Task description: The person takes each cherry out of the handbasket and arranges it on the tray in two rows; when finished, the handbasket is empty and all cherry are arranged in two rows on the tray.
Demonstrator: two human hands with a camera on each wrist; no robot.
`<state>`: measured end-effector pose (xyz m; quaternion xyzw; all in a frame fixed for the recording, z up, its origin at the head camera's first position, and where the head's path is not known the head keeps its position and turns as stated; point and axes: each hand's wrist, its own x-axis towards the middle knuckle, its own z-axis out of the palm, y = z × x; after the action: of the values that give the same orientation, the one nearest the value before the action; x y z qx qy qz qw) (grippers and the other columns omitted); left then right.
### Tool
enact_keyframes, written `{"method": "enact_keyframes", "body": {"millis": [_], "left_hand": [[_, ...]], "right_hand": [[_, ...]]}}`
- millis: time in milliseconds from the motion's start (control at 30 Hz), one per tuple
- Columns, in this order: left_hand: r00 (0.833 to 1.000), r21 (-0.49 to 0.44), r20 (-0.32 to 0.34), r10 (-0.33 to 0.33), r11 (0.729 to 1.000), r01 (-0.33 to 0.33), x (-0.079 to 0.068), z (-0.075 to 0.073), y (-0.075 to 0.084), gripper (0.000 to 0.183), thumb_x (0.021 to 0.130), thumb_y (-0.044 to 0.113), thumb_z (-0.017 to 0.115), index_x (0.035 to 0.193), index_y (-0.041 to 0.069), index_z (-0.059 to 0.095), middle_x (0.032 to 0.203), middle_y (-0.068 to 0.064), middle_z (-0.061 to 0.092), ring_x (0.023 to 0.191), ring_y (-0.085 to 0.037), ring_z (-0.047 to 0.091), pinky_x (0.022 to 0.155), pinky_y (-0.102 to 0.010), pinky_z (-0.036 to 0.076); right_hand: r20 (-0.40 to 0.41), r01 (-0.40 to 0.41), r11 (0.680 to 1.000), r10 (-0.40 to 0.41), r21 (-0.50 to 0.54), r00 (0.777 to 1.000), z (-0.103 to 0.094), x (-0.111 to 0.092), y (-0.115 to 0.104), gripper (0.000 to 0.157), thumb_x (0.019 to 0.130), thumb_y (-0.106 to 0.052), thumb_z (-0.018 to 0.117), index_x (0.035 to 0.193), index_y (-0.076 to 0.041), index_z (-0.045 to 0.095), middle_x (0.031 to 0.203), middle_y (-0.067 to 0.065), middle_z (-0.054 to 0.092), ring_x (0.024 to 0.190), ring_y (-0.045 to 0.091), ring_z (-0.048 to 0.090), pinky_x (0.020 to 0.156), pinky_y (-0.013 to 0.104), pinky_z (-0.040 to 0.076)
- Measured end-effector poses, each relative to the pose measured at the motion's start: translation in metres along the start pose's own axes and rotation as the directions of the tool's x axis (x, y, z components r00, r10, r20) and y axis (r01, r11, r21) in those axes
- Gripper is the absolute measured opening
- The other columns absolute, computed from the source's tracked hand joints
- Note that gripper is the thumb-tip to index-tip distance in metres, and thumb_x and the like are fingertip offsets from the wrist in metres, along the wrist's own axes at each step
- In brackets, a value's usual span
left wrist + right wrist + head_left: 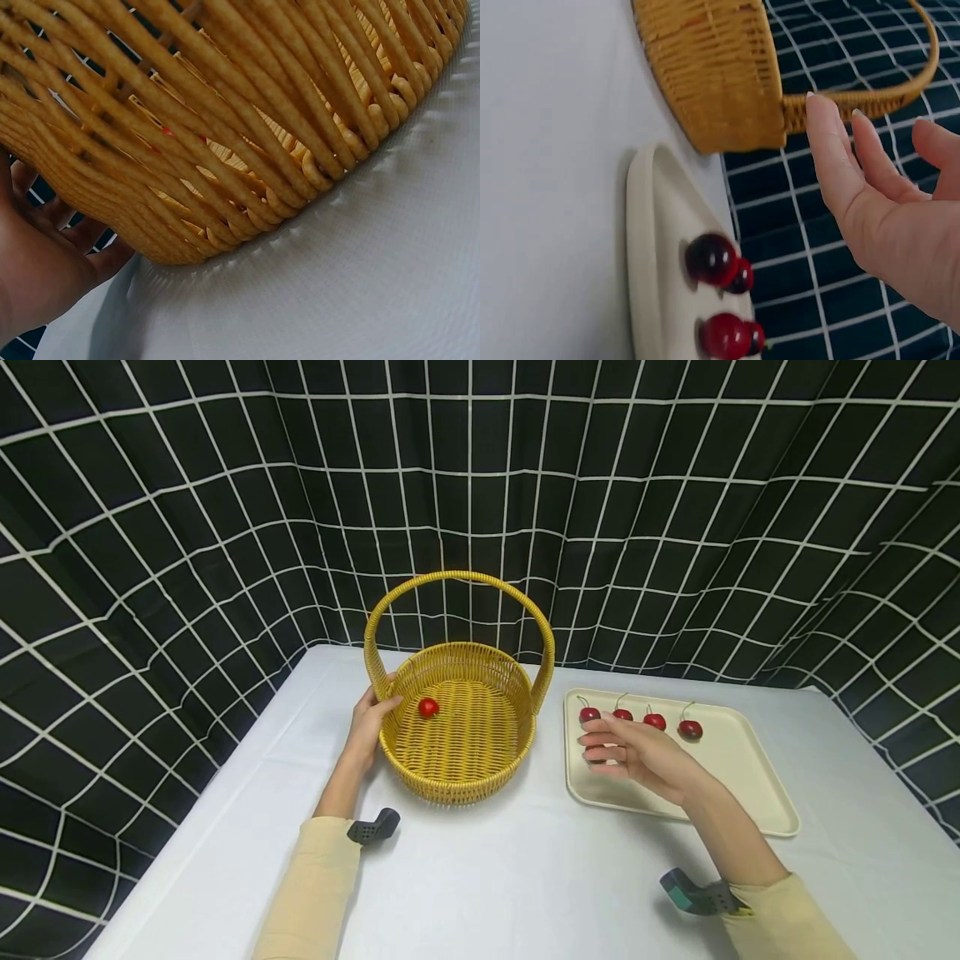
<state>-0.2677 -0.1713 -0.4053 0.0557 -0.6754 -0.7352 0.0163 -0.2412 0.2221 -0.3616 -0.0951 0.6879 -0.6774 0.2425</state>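
Observation:
A yellow wicker basket [457,789] with a tall arched handle stands on the table, one red cherry [428,707] lying inside near its left wall. At the basket's left rim my left hand [367,727] grips it, thumb over the edge and fingers along the outside. My right hand [637,752] hovers over the left part of a cream tray [738,785], fingers loosely extended and nothing held. Several dark red cherries with green stems, among them the rightmost cherry [690,730], lie along the tray's back; another cherry is partly hidden behind my right fingers.
A white cloth [495,877] covers the table. Black curtain [472,485] with a white grid hangs behind and along both sides. The basket's handle [459,575] rises high above its rim, and the tray has a low raised edge.

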Motion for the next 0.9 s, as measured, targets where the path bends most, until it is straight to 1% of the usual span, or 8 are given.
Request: {"method": "enact_keyframes", "body": {"millis": [133, 233, 300, 333, 467, 567, 733, 900], "left_hand": [[1.0, -0.006, -0.013, 0.011, 1.0, -0.011, 0.005, -0.002, -0.008, 0.053, 0.095, 0.011, 0.052, 0.146, 0.008, 0.036, 0.149, -0.013, 0.032, 0.135, -0.026, 0.03, 0.112, -0.038, 0.018], [1.0, -0.001, -0.014, 0.019, 1.0, -0.019, 0.004, -0.002, -0.007, 0.053, 0.095, 0.011, 0.052, 0.146, 0.007, 0.036, 0.149, -0.014, 0.032, 0.135, -0.026, 0.03, 0.112, -0.038, 0.018], [1.0, 0.0, -0.013, 0.012, 1.0, -0.012, 0.0, 0.0, -0.001, 0.053, 0.095, 0.01, 0.051, 0.146, 0.006, 0.035, 0.149, -0.014, 0.031, 0.136, -0.026, 0.028, 0.112, -0.038, 0.017], [1.0, -0.001, -0.01, 0.007, 1.0, -0.007, -0.003, 0.001, 0.002, 0.053, 0.095, 0.009, 0.051, 0.146, 0.005, 0.035, 0.15, -0.014, 0.031, 0.136, -0.026, 0.028, 0.112, -0.038, 0.017], [1.0, -0.002, -0.004, 0.007, 1.0, -0.007, -0.003, 0.002, 0.002, 0.053, 0.095, 0.009, 0.05, 0.146, 0.006, 0.035, 0.15, -0.013, 0.03, 0.137, -0.026, 0.028, 0.112, -0.038, 0.018], [1.0, -0.001, -0.001, 0.008, 1.0, -0.008, -0.003, 0.002, 0.002, 0.053, 0.096, 0.009, 0.05, 0.146, 0.006, 0.034, 0.15, -0.014, 0.03, 0.136, -0.026, 0.028, 0.112, -0.038, 0.019], [1.0, 0.002, -0.004, 0.01, 1.0, -0.01, -0.003, 0.001, 0.002, 0.054, 0.095, 0.009, 0.051, 0.146, 0.005, 0.034, 0.15, -0.014, 0.031, 0.136, -0.026, 0.028, 0.112, -0.038, 0.018], [1.0, 0.003, -0.01, 0.004, 1.0, -0.004, -0.002, 0.001, 0.002, 0.054, 0.094, 0.009, 0.052, 0.146, 0.006, 0.035, 0.15, -0.013, 0.03, 0.137, -0.026, 0.027, 0.112, -0.038, 0.018]], "right_hand": [[0.014, 0.006, 1.0, -0.006, 0.004, 1.0, 0.013, 0.007, -0.006, 0.049, 0.101, -0.033, 0.045, 0.129, 0.007, 0.046, 0.117, 0.017, 0.059, 0.102, 0.026, 0.062, 0.087, 0.038, 0.051], [0.03, 0.018, 1.0, -0.018, 0.014, 0.999, 0.021, 0.012, -0.012, 0.045, 0.101, -0.033, 0.046, 0.126, 0.005, 0.049, 0.116, 0.016, 0.06, 0.103, 0.028, 0.062, 0.088, 0.039, 0.05], [0.038, 0.023, 1.0, -0.024, 0.018, 0.999, 0.027, 0.015, -0.016, 0.045, 0.1, -0.034, 0.047, 0.125, 0.004, 0.05, 0.118, 0.019, 0.058, 0.103, 0.028, 0.061, 0.089, 0.04, 0.049], [0.041, 0.028, 0.999, -0.029, 0.018, 0.999, 0.03, 0.017, -0.018, 0.046, 0.1, -0.034, 0.047, 0.126, 0.005, 0.05, 0.118, 0.019, 0.057, 0.103, 0.028, 0.061, 0.089, 0.041, 0.049], [0.053, 0.039, 0.999, -0.039, 0.007, 0.998, 0.041, 0.024, -0.024, 0.056, 0.1, -0.036, 0.048, 0.132, 0.009, 0.043, 0.127, 0.027, 0.05, 0.108, 0.031, 0.059, 0.09, 0.041, 0.048], [0.061, 0.039, 0.999, -0.04, 0.015, 0.997, 0.048, 0.031, -0.027, 0.058, 0.101, -0.035, 0.046, 0.135, 0.011, 0.038, 0.127, 0.025, 0.05, 0.109, 0.032, 0.057, 0.09, 0.04, 0.049], [0.039, 0.031, 0.999, -0.033, 0.044, 0.999, 0.058, 0.044, -0.031, 0.051, 0.103, -0.03, 0.043, 0.134, 0.011, 0.04, 0.122, 0.022, 0.052, 0.102, 0.025, 0.059, 0.089, 0.039, 0.05], [0.02, 0.058, 0.997, -0.059, 0.045, 0.998, 0.066, 0.054, -0.033, 0.047, 0.102, -0.031, 0.044, 0.129, 0.008, 0.044, 0.123, 0.026, 0.05, 0.103, 0.029, 0.059, 0.09, 0.038, 0.049]]}}
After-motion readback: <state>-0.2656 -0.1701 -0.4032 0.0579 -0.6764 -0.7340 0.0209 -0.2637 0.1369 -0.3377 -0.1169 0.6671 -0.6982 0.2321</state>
